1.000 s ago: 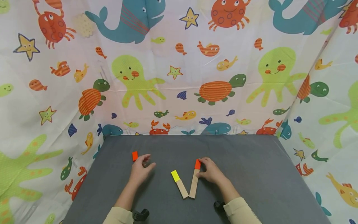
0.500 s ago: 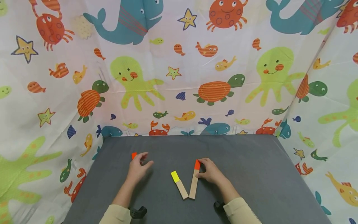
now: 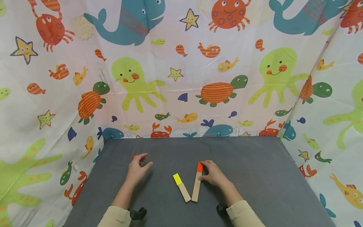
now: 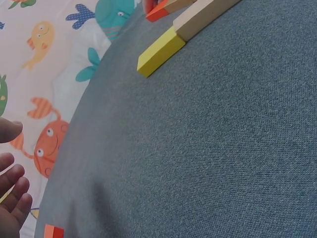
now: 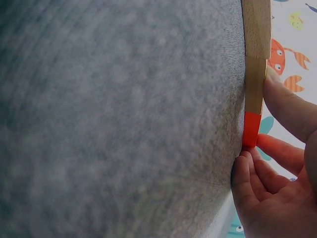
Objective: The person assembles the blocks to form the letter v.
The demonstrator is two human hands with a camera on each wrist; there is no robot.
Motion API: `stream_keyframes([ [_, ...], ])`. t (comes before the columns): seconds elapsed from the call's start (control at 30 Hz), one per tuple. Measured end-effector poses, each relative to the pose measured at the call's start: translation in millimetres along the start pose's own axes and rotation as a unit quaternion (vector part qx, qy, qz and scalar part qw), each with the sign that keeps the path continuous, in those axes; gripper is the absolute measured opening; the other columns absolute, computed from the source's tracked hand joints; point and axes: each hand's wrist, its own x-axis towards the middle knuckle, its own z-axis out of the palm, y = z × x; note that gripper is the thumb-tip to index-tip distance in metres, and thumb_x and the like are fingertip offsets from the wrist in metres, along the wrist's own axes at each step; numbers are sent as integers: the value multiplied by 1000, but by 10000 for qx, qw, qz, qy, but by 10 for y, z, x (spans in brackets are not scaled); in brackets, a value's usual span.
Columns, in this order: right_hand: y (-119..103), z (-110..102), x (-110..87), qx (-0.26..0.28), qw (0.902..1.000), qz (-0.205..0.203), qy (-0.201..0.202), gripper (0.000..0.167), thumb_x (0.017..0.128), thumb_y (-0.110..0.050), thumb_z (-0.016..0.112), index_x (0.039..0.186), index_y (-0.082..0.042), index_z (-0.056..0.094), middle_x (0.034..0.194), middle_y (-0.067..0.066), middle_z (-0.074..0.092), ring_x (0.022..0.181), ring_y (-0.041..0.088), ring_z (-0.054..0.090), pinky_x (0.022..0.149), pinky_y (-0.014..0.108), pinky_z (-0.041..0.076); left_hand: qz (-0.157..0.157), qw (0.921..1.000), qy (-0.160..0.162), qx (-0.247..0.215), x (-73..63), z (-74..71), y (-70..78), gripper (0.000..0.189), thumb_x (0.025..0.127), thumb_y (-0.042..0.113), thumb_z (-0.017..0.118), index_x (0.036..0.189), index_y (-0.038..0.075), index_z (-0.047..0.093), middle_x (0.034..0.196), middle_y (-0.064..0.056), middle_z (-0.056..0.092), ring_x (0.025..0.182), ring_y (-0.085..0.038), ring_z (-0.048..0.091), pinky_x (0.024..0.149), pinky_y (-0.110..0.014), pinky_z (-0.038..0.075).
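Note:
A wooden stick with an orange tip (image 3: 196, 186) lies on the grey table (image 3: 255, 176). My right hand (image 3: 204, 171) holds its orange end, thumb on the side and fingertips at the tip (image 5: 251, 129). Beside it lies a yellow-tipped stick (image 3: 181, 187), their near ends almost meeting; it also shows in the left wrist view (image 4: 163, 49). My left hand (image 3: 143, 161) hovers with relaxed fingers over a small orange block (image 3: 135, 156), which is mostly hidden in the head view. The left wrist view shows the block (image 4: 53, 231) apart from my fingers (image 4: 12, 198).
A sea-creature patterned curtain (image 3: 181, 78) walls the table at the back and both sides. Black wrist mounts (image 3: 138, 213) sit near the front edge by my sleeves. Bare grey surface stretches to the right and rear.
My left hand has crept forward and left over the small orange block, hiding more of it. The right hand and both sticks have stayed put.

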Motion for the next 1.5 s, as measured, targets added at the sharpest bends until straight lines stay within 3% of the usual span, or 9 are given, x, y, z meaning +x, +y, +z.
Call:
stream_keyframes([
  [0.33, -3, -8, 2, -4, 10000, -80, -49, 79, 79, -22, 88, 146, -2, 51, 146, 21, 48, 134, 41, 46, 109, 58, 39, -13, 9999, 111, 95, 27, -26, -78, 54, 89, 28, 79, 135, 7, 59, 130, -17, 63, 119, -28, 55, 103, -48, 45],
  [0.77, -7, -32, 44, 44, 10000, 3, -18, 79, 78, -22, 89, 145, -4, 52, 146, 19, 48, 135, 39, 46, 111, 56, 39, -43, 9997, 139, 186, 94, -117, -75, 56, 91, 28, 77, 139, 7, 57, 133, -15, 57, 123, -31, 53, 106, -50, 44],
  [1.07, -11, -30, 28, 43, 10000, 51, -13, 79, 77, -23, 89, 145, -5, 53, 146, 18, 49, 135, 38, 47, 110, 56, 39, 48, 9993, 363, 99, 140, -124, -204, 56, 88, 19, 78, 140, 10, 58, 140, -16, 49, 128, -37, 49, 110, -55, 39],
  [1.3, -10, -25, 14, 93, 9999, 65, -29, 80, 77, -23, 89, 146, -5, 52, 146, 18, 48, 135, 39, 46, 110, 57, 39, -72, 9990, 392, 210, 136, -156, -255, 57, 89, 20, 78, 141, 12, 57, 150, -17, 43, 136, -40, 38, 112, -60, 34],
  [1.5, 19, 2, 8, -5, 10000, -11, -9, 79, 76, -22, 90, 144, -3, 53, 144, 20, 50, 133, 40, 48, 108, 57, 40, -147, 9986, 494, 139, 144, -161, -325, 75, 87, 16, 78, 152, 10, 41, 154, -18, 38, 139, -40, 34, 116, -61, 28],
])
